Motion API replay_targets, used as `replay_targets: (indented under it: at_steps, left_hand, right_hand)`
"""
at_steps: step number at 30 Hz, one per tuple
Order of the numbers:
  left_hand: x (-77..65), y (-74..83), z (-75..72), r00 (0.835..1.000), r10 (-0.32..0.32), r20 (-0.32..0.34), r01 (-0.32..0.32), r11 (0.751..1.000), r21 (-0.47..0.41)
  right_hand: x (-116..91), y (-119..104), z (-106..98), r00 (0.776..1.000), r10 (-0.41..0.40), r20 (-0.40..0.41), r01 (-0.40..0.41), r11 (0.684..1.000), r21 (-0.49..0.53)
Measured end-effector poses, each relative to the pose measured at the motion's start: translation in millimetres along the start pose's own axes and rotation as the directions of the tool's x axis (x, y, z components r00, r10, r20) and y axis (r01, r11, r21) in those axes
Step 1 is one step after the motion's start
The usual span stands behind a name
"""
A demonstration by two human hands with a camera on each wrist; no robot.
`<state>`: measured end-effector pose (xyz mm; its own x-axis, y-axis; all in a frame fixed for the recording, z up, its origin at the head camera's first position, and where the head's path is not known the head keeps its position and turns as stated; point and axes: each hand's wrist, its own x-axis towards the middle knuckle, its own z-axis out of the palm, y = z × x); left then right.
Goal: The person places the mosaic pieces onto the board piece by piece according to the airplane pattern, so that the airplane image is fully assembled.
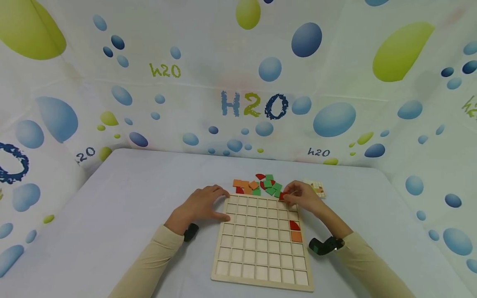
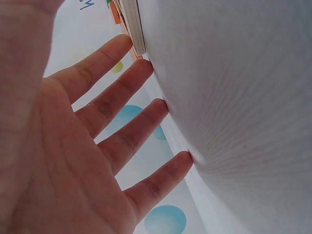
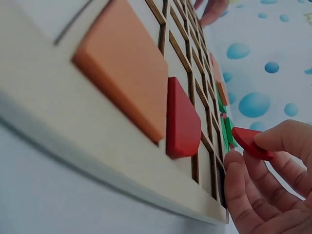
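Two tiles in the right-hand column of the wooden grid board (image 1: 261, 243), board flat on the white surface (image 1: 156, 198): orange tile (image 1: 296, 236) nearer the body, curved red tile (image 1: 295, 225) in the next cell beyond.

Farther up, at the board's left side: left hand (image 1: 203, 203), fingers straight and apart, holding nothing. Thumb at the left rim, index fingertip at the board's edge, other fingertips apparently down on the cloth, per the left wrist view.

At the far right corner: right hand (image 1: 303, 195), thumb and fingers clamped on the loose red piece (image 1: 282, 196).

Key relation, as judged: red piece left of the right hand's knuckles, at the far rim, a little left of the filled column; grid cells toward the body from there. Right hand clearly nearer; left hand across the board's width. Long axis of the piece slanting in the right wrist view, curved edge lower. Contact with the rim: cannot tell.

Just past the far rim: orange squares (image 1: 245, 184), green squares (image 1: 268, 184), more red shapes (image 1: 260, 176), partly overlapping. Beside the right hand, farther side: small patterned card (image 1: 318, 189). Farthest: drop-printed backdrop (image 1: 208, 70).
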<state>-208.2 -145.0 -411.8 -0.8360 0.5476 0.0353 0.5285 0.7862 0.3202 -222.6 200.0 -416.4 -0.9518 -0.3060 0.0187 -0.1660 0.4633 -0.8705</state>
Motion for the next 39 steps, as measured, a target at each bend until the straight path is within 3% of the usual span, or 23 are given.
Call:
replay_targets:
  at_steps: [7,20,30,39]
  left_hand:
    - [-0.1,0.6,0.0,1.0,-0.003,0.003,0.003,1.0,-0.009]
    - [0.7,-1.5,1.1,1.0,0.005,-0.011,-0.005,1.0,-0.006]
    - [1.3,-1.5,0.3,1.0,0.021,-0.018,-0.021,1.0,0.006]
    - [1.8,-1.8,0.1,1.0,0.013,-0.011,-0.013,1.0,0.001]
  right_hand:
    - [-11.4,2.1,-1.8,1.0,0.009,0.024,-0.01,0.998,0.067]
    - [-27.9,8.4,-4.0,0.999,0.028,0.037,-0.029,0.999,0.038]
    - [-43.1,8.5,-6.9,0.991,0.007,0.137,-0.018,0.997,0.077]
    - [-55.0,7.2,-10.0,0.985,-0.003,0.172,-0.01,0.997,0.073]
